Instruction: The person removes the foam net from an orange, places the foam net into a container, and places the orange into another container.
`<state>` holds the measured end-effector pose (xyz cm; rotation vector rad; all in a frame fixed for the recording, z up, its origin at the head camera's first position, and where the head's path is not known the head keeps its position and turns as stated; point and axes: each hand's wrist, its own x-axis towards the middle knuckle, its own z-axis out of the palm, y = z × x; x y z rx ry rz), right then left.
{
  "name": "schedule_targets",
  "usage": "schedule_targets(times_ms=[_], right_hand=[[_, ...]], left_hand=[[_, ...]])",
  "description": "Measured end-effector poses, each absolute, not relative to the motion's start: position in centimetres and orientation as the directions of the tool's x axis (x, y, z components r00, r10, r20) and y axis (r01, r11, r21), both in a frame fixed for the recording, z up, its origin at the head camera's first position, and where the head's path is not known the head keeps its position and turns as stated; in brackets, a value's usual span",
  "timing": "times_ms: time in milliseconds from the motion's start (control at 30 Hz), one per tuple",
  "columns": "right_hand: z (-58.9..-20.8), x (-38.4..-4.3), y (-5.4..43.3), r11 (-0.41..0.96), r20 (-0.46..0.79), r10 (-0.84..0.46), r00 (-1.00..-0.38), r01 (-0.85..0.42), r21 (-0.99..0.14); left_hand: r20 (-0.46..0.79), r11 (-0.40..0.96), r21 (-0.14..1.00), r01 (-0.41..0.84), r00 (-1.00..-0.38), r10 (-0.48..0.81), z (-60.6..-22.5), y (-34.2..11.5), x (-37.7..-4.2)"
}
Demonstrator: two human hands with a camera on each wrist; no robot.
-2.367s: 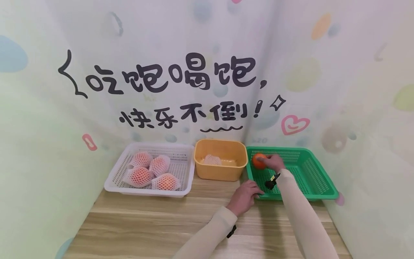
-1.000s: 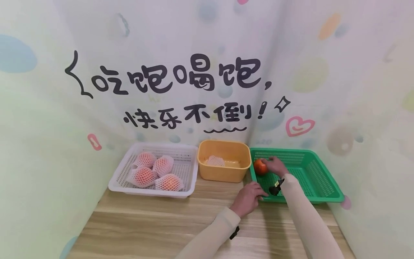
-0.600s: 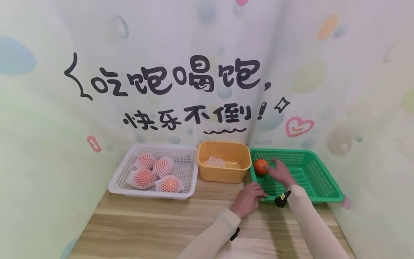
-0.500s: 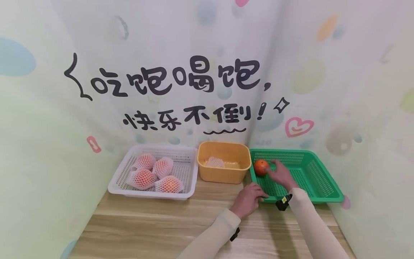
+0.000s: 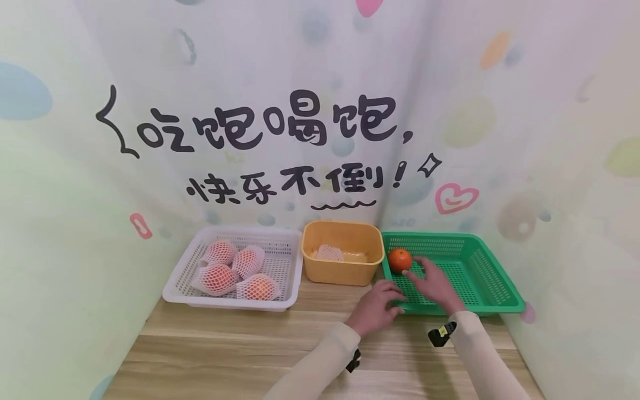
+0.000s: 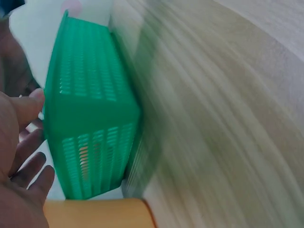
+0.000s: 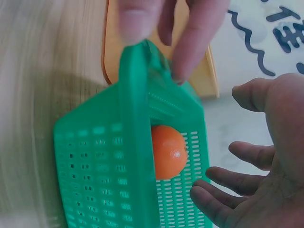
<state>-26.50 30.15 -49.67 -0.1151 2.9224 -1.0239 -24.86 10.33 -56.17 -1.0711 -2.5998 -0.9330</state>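
In the green basket point(image 5: 452, 309), at the far left, lies the orange point(image 5: 400, 260); the right hand point(image 5: 436, 282), fingers spread, holds nothing beside it; the left hand point(image 5: 375, 306) lies loose-fingered by the near corner; a stray fingertip could roll the orange.

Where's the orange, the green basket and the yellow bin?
Orange point(image 7: 170, 153): right wrist view, middle of its visible peel.
Green basket point(image 5: 461, 272): head view, bare holey floor inside.
Yellow bin point(image 5: 342, 273): head view, outside of its front wall.
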Motion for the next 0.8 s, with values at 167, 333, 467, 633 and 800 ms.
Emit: schedule_targets(times_ms=[167, 333, 467, 633, 800], right_hand=[[-49.9, -25.3, 29.5, 0.784, 0.027, -0.113, -0.993, -0.106, -0.612], [-50.4, -24.1, 28.6, 0.800, 0.041, -0.149, -0.988, -0.145, -0.583], [-50.9, -23.4, 27.8, 0.816, 0.031, -0.178, -0.983, -0.165, -0.555], [-51.6, -22.9, 27.3, 0.831, 0.034, -0.220, -0.975, -0.206, -0.517], [-52.0, -22.7, 27.2, 0.842, 0.064, -0.242, -0.968, -0.243, -0.482]], left_hand=[[0.337, 0.545, 0.563, 0.622, -0.774, 0.536, -55.0, 8.5, -25.0], [0.290, 0.579, 0.594, 0.558, -0.821, 0.492, -54.2, 6.3, -25.4], [0.269, 0.569, 0.642, 0.513, -0.846, 0.460, -53.5, 4.2, -25.7], [0.258, 0.592, 0.640, 0.490, -0.863, 0.435, -52.7, 1.6, -26.2], [0.237, 0.586, 0.674, 0.450, -0.883, 0.406, -51.7, -1.1, -26.4]])
